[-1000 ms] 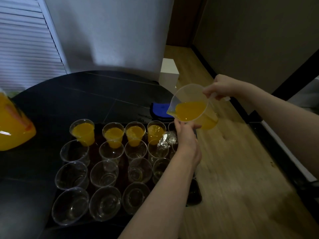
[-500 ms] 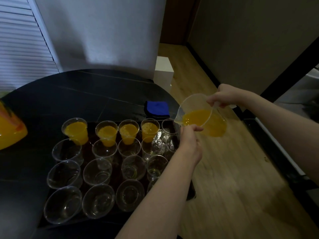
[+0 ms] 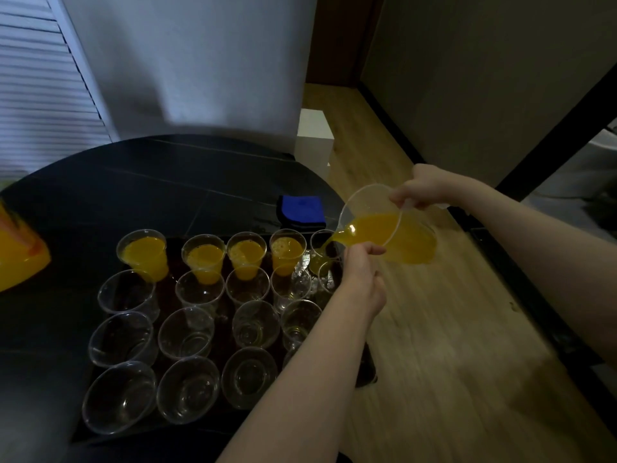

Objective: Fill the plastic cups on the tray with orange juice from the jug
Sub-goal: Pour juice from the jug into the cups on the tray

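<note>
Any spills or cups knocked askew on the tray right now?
No toppled cups. The stream from the jug lands in the far-right back-row cup. One oddity: a wet-looking sheen on the tray beside that cup, possibly spilled juice; too dark to confirm.

Clear, glossy plastic cups and a translucent plastic jug stand over a dark, smooth, faintly shiny worktop; blue cloth; matt wood floor.

I've got the clear jug tipped left, juice streaming into the 5th back-row cup on the black tray; 4 cups beside it filled, the rest empty.
</note>
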